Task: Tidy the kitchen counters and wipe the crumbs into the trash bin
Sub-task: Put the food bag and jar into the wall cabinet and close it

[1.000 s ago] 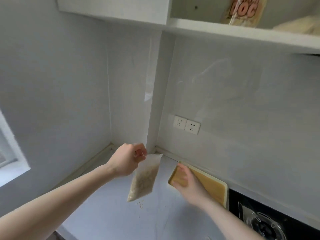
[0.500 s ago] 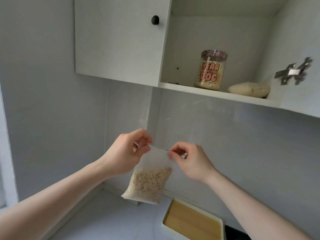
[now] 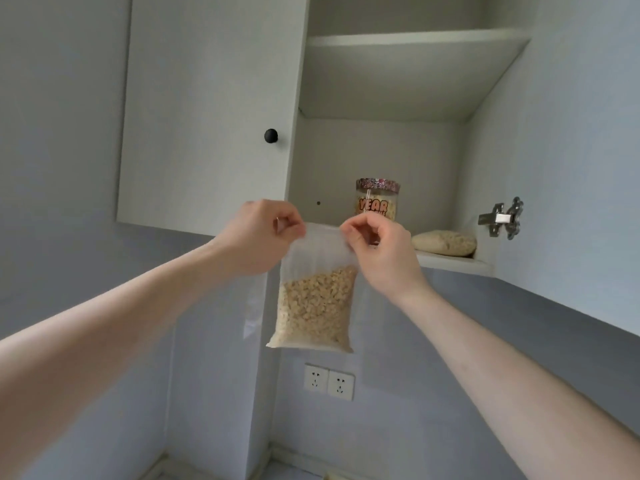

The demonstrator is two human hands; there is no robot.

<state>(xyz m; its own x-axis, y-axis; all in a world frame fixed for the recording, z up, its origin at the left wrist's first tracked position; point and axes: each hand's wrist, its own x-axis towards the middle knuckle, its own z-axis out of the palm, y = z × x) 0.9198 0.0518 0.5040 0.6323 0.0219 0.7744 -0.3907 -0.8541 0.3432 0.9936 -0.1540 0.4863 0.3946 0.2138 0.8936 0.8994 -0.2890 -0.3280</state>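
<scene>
At the centre of the frame, my left hand (image 3: 263, 233) and right hand (image 3: 377, 251) each pinch a top corner of a clear plastic zip bag of pale oat flakes (image 3: 317, 292), hanging below the open white cupboard's lower shelf (image 3: 450, 262). I should run my fingers along the seal until it closes fully, keeping the bag upright so nothing spills.

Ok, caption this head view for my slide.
Both hands, left hand and right hand, pinch a clear plastic bag of oats below an open white cupboard.
</scene>
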